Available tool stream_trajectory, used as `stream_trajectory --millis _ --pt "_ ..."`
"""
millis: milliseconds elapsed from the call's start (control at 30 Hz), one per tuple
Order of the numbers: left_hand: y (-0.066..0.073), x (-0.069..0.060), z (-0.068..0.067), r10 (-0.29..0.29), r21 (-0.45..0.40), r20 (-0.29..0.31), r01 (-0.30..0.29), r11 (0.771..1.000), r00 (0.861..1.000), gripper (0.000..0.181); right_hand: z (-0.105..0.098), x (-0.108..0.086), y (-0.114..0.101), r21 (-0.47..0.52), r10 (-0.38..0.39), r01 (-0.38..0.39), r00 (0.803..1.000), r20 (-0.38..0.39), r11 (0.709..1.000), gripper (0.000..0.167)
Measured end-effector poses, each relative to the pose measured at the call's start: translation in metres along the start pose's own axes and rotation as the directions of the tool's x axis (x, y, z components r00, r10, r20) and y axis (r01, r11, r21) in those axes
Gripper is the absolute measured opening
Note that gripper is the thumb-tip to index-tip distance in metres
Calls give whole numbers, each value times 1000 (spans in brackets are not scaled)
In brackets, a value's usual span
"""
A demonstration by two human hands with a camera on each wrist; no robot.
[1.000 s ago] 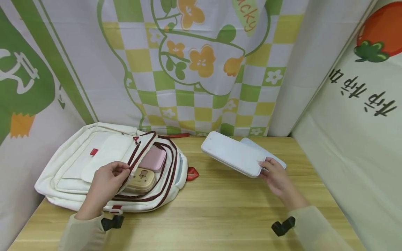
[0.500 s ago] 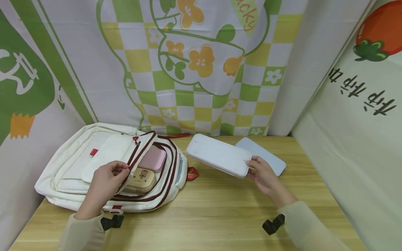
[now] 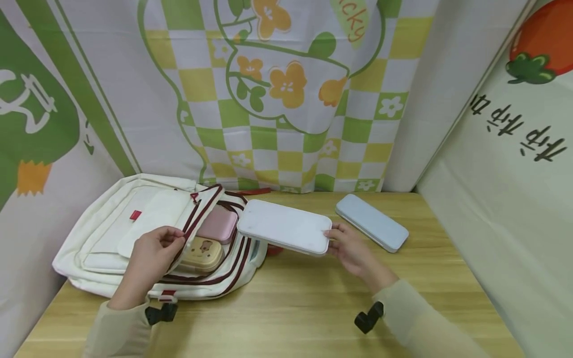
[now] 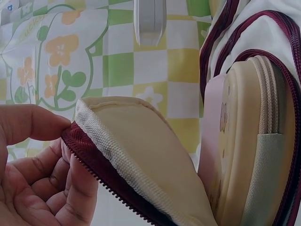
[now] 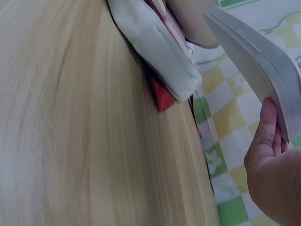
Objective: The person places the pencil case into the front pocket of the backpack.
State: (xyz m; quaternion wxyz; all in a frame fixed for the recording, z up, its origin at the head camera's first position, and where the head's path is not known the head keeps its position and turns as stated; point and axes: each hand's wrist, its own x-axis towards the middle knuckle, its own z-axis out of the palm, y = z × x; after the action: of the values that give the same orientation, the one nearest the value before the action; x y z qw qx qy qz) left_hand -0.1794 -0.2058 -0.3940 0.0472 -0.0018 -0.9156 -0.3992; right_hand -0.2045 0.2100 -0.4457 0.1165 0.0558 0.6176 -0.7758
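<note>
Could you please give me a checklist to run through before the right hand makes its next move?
1. Left hand pinches the edge of the flap: ok.
2. Backpack pocket unzipped and open: ok.
3. Right hand grips the white case at one end: ok.
4. White case raised off the table: ok.
5. Enough room beside the pink case and yellow case: cannot tell.
6. Blue case in the backpack: not ok, it lies on the table.

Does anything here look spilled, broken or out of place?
Nothing stands out as spilled or damaged. The backpack gapes, its flap held up by the left hand. The white case is in the right hand, and the blue case lies flat on the table.
</note>
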Motion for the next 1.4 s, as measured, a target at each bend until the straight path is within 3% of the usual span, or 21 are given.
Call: stream_trajectory --millis 400,733,1067,1400 --pt "1 1 -1 16 -5 -13 -16 1000 1000 16 57 11 20 -6 53 -53 998 31 999 26" --pt "3 0 -2 21 -15 -14 -21 1000 1000 16 76 17 30 -12 63 -62 995 76 998 32" --pt "4 -2 -5 16 -4 -59 -17 1000 998 15 91 21 35 -4 73 -73 993 97 997 33" --pt "8 0 -6 58 14 -100 -57 998 993 13 108 20 43 -5 84 -84 991 101 996 32"
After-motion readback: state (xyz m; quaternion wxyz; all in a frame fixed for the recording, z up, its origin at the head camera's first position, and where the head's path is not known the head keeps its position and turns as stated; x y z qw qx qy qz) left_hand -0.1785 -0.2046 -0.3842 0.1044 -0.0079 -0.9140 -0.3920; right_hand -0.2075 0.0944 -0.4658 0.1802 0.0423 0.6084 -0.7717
